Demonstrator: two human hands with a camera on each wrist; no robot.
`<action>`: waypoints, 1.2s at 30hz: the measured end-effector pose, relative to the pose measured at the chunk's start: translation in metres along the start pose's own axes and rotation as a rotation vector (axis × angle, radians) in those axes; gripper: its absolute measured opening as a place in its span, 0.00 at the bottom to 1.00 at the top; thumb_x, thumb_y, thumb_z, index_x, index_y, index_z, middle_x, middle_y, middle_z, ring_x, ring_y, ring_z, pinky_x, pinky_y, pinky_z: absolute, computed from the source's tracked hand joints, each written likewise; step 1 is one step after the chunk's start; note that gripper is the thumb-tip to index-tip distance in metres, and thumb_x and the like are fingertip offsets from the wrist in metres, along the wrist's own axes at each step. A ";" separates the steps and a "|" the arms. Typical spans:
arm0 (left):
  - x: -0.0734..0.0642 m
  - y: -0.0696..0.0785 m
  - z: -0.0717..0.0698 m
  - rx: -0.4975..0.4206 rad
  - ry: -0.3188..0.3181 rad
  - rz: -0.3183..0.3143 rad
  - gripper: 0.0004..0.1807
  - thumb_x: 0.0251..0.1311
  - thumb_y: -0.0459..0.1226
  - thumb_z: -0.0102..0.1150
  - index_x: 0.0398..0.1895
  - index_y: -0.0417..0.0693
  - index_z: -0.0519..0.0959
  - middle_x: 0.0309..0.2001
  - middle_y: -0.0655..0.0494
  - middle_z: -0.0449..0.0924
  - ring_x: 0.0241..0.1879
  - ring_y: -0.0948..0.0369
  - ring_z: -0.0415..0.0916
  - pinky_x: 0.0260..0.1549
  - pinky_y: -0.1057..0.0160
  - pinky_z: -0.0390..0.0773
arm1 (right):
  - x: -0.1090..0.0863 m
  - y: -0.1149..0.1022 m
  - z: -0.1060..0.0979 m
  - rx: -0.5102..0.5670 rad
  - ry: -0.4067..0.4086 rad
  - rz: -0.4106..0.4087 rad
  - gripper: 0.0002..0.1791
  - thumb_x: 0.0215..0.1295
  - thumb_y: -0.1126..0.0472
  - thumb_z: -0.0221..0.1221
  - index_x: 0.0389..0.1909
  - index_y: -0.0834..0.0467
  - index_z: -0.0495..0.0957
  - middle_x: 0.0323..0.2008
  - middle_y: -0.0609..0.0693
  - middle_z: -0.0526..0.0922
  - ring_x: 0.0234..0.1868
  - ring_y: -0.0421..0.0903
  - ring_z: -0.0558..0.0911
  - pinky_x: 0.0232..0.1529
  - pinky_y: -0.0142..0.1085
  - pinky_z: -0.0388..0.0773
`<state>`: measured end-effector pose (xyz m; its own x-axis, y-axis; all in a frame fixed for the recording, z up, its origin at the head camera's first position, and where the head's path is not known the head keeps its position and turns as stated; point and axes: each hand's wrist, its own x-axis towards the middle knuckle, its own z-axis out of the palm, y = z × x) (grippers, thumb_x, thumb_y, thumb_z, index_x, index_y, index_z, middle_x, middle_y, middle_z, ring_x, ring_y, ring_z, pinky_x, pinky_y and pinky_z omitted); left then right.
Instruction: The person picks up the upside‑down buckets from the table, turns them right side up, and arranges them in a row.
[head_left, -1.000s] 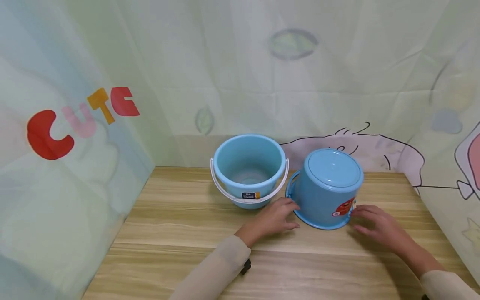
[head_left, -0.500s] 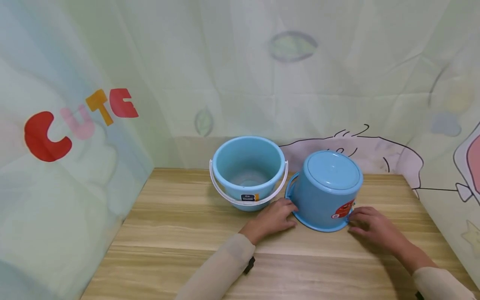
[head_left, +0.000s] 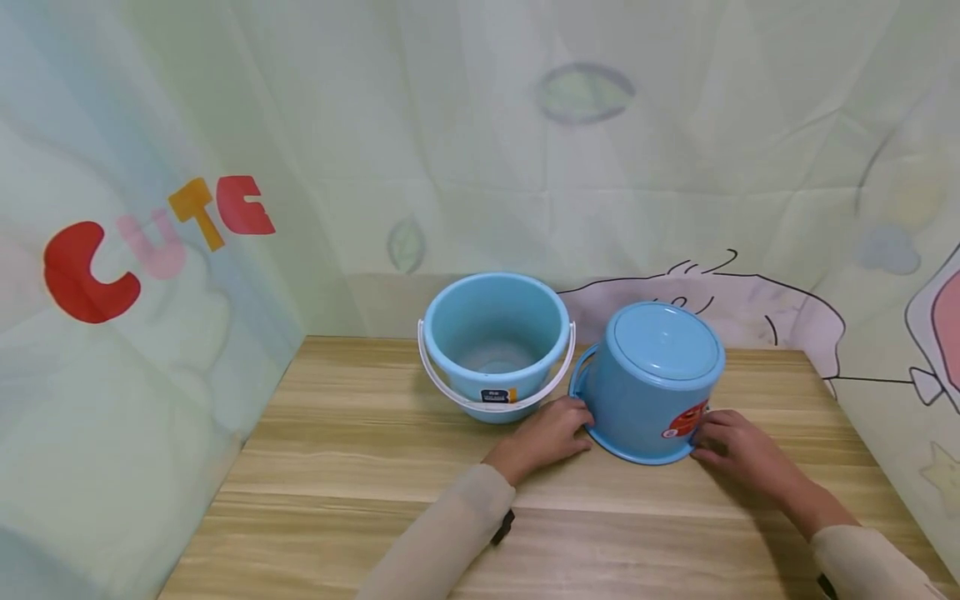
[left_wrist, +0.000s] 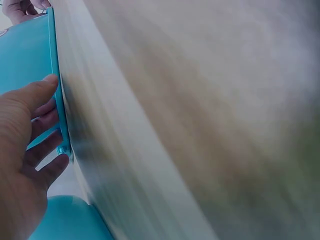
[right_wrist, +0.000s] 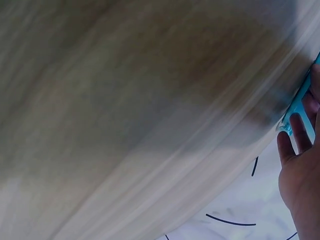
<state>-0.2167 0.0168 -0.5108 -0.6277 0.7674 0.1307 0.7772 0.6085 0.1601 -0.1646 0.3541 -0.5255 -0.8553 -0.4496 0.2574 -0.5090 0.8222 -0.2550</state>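
Observation:
A blue bucket (head_left: pixel 637 417) with a red sticker stands upside down on the wooden table, its rim against the tabletop and its blue handle (head_left: pixel 577 382) at the left side. My left hand (head_left: pixel 550 431) is at the left side of that rim; the left wrist view shows the thumb at the edge and the other fingers spread and slightly bent. At the right side of the rim is my right hand (head_left: pixel 738 447), fingertips touching the edge near the sticker. Fairly straight outer fingers (right_wrist: pixel 300 131) show in the right wrist view, the rest partly cut off.
An upright light-blue bucket (head_left: pixel 498 307) with a white handle (head_left: pixel 495 407) and a dark label stands just left of the upturned one, close behind my left hand. The wood-grain table (head_left: pixel 315 500) meets printed curtains (head_left: pixel 480 192) at the back and sides.
Both hands have moved slightly closer to the upturned bucket, the right one coming left onto its rim. Neither bucket has visibly moved on the table.

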 end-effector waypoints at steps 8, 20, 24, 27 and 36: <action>0.004 0.002 0.002 -0.017 -0.019 -0.038 0.07 0.64 0.44 0.71 0.40 0.54 0.90 0.41 0.61 0.83 0.45 0.63 0.76 0.48 0.69 0.77 | 0.000 0.001 0.004 0.000 0.009 0.003 0.11 0.51 0.62 0.77 0.36 0.51 0.88 0.46 0.53 0.87 0.52 0.57 0.84 0.53 0.58 0.82; 0.009 0.005 0.006 -0.015 0.001 -0.104 0.07 0.61 0.45 0.72 0.27 0.58 0.85 0.36 0.63 0.77 0.38 0.63 0.69 0.39 0.70 0.70 | 0.001 -0.001 0.007 -0.011 0.061 -0.017 0.14 0.47 0.65 0.79 0.34 0.51 0.88 0.45 0.51 0.88 0.51 0.56 0.84 0.52 0.56 0.83; 0.009 0.006 0.006 -0.012 0.000 -0.101 0.08 0.62 0.45 0.71 0.26 0.58 0.84 0.36 0.64 0.76 0.38 0.63 0.68 0.39 0.70 0.70 | 0.001 -0.001 0.005 -0.012 0.065 -0.028 0.14 0.46 0.65 0.80 0.34 0.50 0.88 0.44 0.51 0.88 0.50 0.55 0.84 0.52 0.55 0.84; 0.009 0.005 0.005 -0.019 -0.003 -0.106 0.09 0.62 0.46 0.71 0.26 0.59 0.83 0.35 0.64 0.75 0.39 0.63 0.68 0.39 0.70 0.70 | 0.002 -0.001 0.003 -0.004 0.054 -0.029 0.15 0.46 0.65 0.80 0.34 0.50 0.88 0.44 0.50 0.88 0.50 0.55 0.84 0.51 0.55 0.84; 0.010 0.003 0.003 -0.040 -0.018 -0.086 0.10 0.63 0.46 0.71 0.26 0.59 0.82 0.35 0.65 0.74 0.39 0.63 0.68 0.39 0.70 0.71 | 0.004 0.001 -0.001 0.003 -0.016 -0.010 0.13 0.49 0.62 0.79 0.35 0.50 0.88 0.45 0.51 0.88 0.51 0.54 0.83 0.51 0.54 0.84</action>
<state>-0.2205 0.0265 -0.5115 -0.6910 0.7163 0.0969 0.7178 0.6642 0.2090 -0.1688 0.3532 -0.5241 -0.8517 -0.4631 0.2451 -0.5175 0.8168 -0.2549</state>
